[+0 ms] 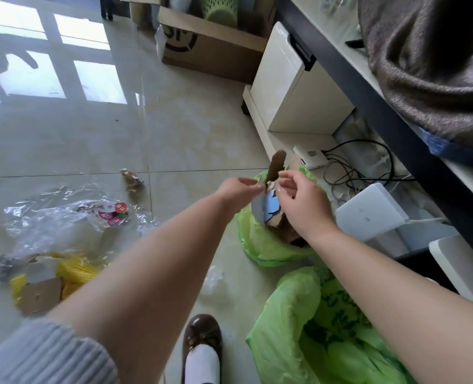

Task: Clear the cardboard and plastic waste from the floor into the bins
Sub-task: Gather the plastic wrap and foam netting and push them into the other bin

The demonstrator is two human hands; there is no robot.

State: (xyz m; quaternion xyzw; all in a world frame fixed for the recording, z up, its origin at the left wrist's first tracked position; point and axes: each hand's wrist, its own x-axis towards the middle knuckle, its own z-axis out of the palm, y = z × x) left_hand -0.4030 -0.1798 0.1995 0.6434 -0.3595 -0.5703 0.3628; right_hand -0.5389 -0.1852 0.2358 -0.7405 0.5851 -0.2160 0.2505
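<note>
My left hand [236, 188] and my right hand [303, 205] are both over the farther green-lined bin [257, 246]. Between them they pinch a torn cardboard piece [270, 210] with a blue and grey face; a brown strip [275, 166] sticks up from it. More brown cardboard lies inside that bin. A second green-lined bin [326, 325] stands nearer, at the lower right. On the floor to the left lie crumpled clear plastic [52, 220], a yellow plastic bundle [76, 270] and a flat cardboard scrap [40, 296].
A small wrapper [131, 178] and a clear plastic bit [213, 278] lie on the tiles. My brown shoe [202, 335] is below. A big cardboard box [210, 48] stands at the back. A white cabinet [279, 79], cables and a white device [371, 212] line the right side.
</note>
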